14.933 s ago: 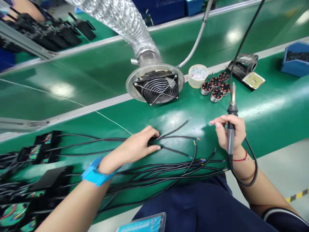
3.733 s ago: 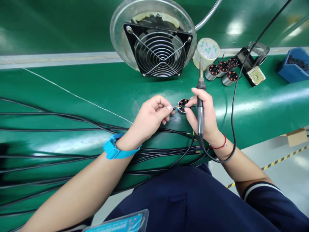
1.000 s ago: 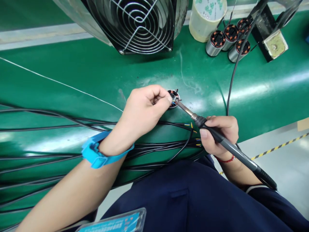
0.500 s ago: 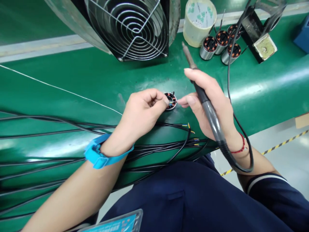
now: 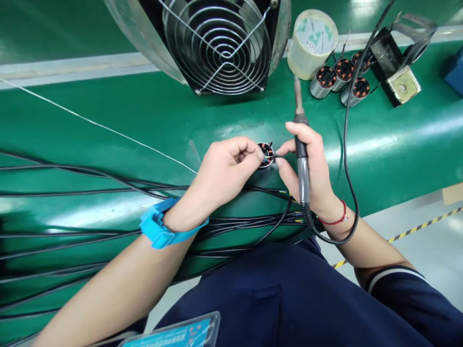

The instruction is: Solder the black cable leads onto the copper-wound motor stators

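A small round motor stator (image 5: 266, 155) with copper windings lies on the green bench (image 5: 144, 120). My left hand (image 5: 226, 171), with a blue wrist strap, is closed in a pinch, holding thin coloured wire ends against the stator's left side. My right hand (image 5: 307, 168) grips a soldering iron (image 5: 300, 144) along the palm, tip pointing up and away, while its thumb and forefinger pinch at the stator's right edge. The iron's black cord (image 5: 349, 144) loops round my right wrist.
A fume extractor fan (image 5: 220, 43) stands just behind the hands. At back right are a tape roll (image 5: 311, 43), three more stators (image 5: 342, 79) and the iron stand with sponge (image 5: 398, 72). Several black cables (image 5: 90, 193) run along the bench from the left.
One second ago the iron's tip touched the stator. The right hand has since swung the iron upright and brought its fingertips onto the stator. The left hand kept its pinch.
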A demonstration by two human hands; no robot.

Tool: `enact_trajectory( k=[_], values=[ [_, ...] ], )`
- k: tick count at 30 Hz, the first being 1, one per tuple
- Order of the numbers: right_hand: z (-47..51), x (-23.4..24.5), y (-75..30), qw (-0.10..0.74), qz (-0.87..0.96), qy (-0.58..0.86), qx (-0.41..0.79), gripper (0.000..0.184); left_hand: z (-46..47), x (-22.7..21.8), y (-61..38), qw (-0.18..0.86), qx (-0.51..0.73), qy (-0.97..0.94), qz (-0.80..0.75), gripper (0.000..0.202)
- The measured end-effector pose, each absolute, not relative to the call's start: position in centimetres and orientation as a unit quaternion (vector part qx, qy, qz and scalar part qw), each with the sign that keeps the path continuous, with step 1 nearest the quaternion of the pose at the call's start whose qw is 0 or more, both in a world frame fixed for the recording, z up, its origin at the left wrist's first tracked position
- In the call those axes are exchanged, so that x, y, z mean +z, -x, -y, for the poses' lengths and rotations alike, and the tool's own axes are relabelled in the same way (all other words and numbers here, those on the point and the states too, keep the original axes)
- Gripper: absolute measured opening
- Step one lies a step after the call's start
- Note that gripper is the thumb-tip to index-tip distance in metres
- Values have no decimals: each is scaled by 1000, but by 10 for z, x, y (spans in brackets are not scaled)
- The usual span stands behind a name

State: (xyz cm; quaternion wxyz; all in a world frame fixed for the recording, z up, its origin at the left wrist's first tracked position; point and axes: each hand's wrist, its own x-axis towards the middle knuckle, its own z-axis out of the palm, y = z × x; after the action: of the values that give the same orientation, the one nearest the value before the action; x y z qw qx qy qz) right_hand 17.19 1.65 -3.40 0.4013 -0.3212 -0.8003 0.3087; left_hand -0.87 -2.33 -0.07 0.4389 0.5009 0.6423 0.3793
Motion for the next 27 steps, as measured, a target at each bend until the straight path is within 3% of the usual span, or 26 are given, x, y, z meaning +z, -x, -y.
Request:
enact_trajectory(
  k=[7, 10, 19, 22, 27],
  values=[
    [-17, -39, -167, 404, 832, 295, 240, 49, 22, -4, 9, 461, 424, -476, -617, 4],
    [-21, -38, -165, 404, 838, 299, 212, 48, 23, -3, 9, 464, 430, -471, -615, 9],
    [-28, -40, -167, 392, 820, 317, 270, 41, 24, -1, 12, 469, 426, -493, -596, 10],
    [-28, -40, -166, 401, 815, 304, 286, 42, 25, -4, 11, 439, 439, -519, -587, 8],
    [-26, -39, -163, 397, 805, 324, 299, 42, 30, -5, 9, 301, 408, -626, -593, 8]
  ],
)
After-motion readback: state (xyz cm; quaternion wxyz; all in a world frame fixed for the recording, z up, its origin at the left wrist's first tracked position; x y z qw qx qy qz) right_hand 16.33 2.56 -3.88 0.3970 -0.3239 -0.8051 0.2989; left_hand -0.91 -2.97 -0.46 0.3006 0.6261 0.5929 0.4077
